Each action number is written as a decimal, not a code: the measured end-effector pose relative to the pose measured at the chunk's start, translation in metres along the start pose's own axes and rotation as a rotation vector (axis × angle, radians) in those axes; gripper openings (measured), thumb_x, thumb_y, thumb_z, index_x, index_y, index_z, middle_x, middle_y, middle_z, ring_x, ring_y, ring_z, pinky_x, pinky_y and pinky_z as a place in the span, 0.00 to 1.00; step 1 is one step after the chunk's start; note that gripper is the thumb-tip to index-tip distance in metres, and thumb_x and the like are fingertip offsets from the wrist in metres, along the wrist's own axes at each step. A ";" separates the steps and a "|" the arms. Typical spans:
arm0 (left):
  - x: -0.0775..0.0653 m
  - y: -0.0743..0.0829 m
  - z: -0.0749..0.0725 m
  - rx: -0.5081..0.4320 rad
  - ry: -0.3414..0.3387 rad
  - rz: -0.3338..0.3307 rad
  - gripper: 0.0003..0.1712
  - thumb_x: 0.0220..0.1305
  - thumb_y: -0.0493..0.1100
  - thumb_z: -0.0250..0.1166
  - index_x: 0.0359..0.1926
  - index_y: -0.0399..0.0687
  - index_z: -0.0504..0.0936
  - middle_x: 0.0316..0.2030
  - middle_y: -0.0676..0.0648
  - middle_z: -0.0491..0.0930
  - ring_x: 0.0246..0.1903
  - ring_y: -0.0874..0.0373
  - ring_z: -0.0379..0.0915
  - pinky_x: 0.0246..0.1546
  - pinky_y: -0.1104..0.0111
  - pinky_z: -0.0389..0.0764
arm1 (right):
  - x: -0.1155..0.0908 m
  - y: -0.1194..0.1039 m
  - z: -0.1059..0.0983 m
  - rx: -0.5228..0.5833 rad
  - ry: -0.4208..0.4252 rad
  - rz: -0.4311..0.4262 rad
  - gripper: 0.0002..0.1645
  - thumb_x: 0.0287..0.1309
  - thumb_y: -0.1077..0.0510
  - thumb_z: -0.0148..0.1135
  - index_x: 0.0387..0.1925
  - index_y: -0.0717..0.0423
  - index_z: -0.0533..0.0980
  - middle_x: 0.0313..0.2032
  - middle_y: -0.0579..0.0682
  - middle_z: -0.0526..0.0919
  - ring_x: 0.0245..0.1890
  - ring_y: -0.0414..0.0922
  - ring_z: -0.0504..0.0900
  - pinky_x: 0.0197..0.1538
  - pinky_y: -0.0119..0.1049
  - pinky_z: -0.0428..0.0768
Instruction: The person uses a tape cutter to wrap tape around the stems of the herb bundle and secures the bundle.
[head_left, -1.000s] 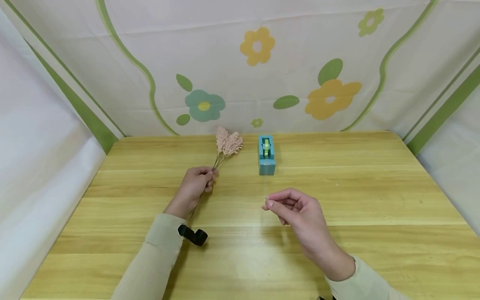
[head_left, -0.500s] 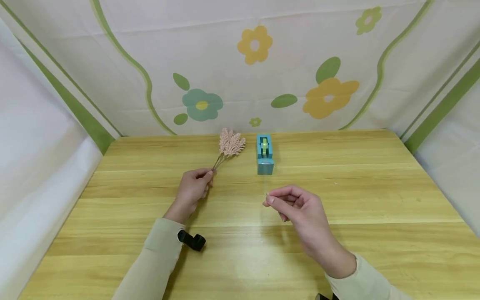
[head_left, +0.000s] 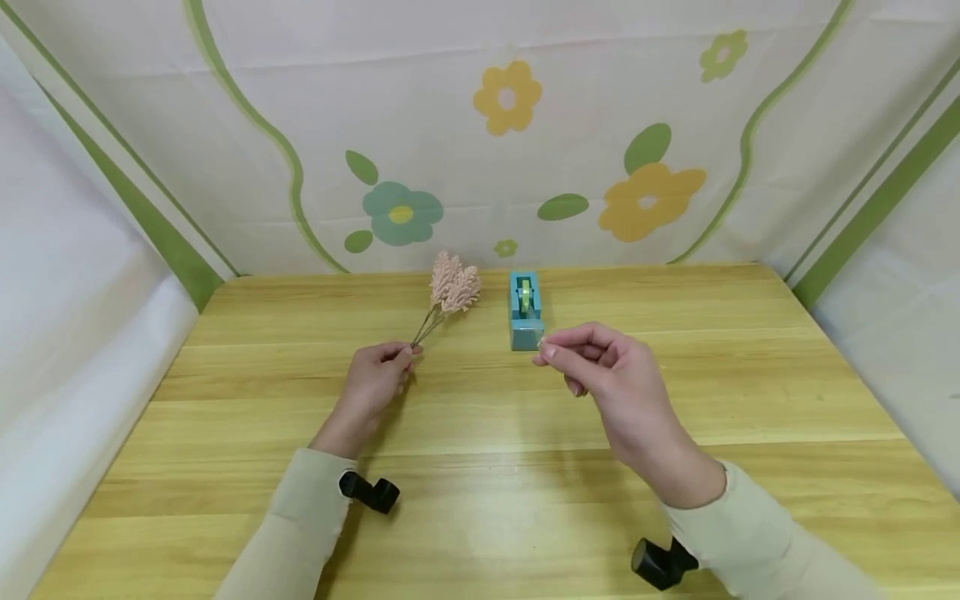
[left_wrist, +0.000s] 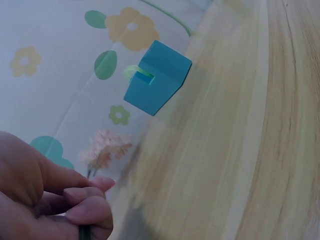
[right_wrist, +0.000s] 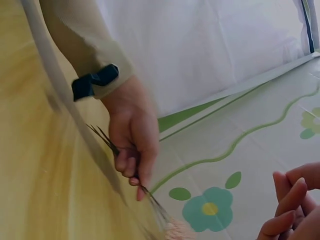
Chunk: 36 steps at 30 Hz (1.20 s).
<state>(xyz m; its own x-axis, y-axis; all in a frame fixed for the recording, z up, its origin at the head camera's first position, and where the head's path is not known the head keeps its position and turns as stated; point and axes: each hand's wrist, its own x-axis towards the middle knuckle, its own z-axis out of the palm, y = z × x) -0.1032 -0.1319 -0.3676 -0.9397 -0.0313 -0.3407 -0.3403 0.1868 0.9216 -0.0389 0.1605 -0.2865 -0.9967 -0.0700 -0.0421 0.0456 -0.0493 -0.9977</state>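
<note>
My left hand [head_left: 372, 379] grips a bunch of pale pink artificial flowers [head_left: 455, 287] by the thin dark stems [right_wrist: 104, 137]. Their fluffy heads point away towards the back of the table. At its front right corner, a blue tape dispenser [head_left: 527, 336] has my right hand [head_left: 628, 390] close by. Thumb and forefinger there pinch a clear end of tape [head_left: 540, 341], which is hard to make out. A yellow-green roll [head_left: 526, 293] sits inside the dispenser. In the left wrist view the dispenser [left_wrist: 161, 67] stands beyond the flowers [left_wrist: 106, 147].
A wooden table [head_left: 480, 500] runs back to a white curtain [head_left: 420, 100] printed with flowers and leaves. White cloth also hangs at both sides. Black camera mounts [head_left: 369, 492] are strapped at both wrists.
My right hand has moved forward, from well in front of the tape dispenser to its front corner. The left hand has shifted slightly left with the flowers.
</note>
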 end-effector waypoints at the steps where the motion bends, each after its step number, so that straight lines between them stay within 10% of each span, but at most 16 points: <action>1: -0.001 0.000 -0.001 -0.001 -0.019 -0.001 0.21 0.87 0.39 0.51 0.68 0.32 0.79 0.53 0.41 0.83 0.34 0.61 0.67 0.31 0.74 0.69 | 0.003 -0.004 -0.001 0.006 0.003 0.002 0.03 0.71 0.60 0.71 0.44 0.54 0.86 0.37 0.43 0.94 0.29 0.37 0.78 0.34 0.27 0.74; 12: -0.011 -0.009 -0.040 0.198 -0.177 0.096 0.23 0.86 0.38 0.52 0.72 0.31 0.76 0.44 0.45 0.83 0.35 0.62 0.71 0.35 0.72 0.75 | 0.036 -0.042 -0.009 0.027 0.004 -0.012 0.02 0.71 0.59 0.71 0.42 0.53 0.86 0.36 0.43 0.94 0.26 0.38 0.73 0.36 0.28 0.73; 27: -0.003 -0.031 -0.172 0.374 -0.351 0.164 0.19 0.77 0.45 0.68 0.58 0.35 0.85 0.43 0.51 0.93 0.36 0.62 0.84 0.30 0.69 0.80 | 0.044 -0.050 -0.012 -0.009 -0.021 -0.011 0.05 0.71 0.59 0.71 0.45 0.56 0.86 0.36 0.43 0.94 0.27 0.39 0.73 0.36 0.28 0.72; 36: -0.008 -0.022 -0.156 0.380 -0.448 0.151 0.17 0.73 0.45 0.72 0.53 0.37 0.89 0.50 0.44 0.92 0.47 0.56 0.87 0.45 0.66 0.88 | 0.043 -0.054 -0.010 -0.010 -0.020 -0.010 0.05 0.71 0.60 0.71 0.45 0.57 0.86 0.35 0.43 0.94 0.27 0.39 0.73 0.36 0.29 0.72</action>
<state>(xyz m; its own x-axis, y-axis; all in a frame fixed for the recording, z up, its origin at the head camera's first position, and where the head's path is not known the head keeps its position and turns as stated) -0.0934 -0.2888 -0.3558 -0.8422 0.4244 -0.3325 -0.0902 0.4971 0.8630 -0.0846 0.1703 -0.2351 -0.9955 -0.0890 -0.0313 0.0349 -0.0397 -0.9986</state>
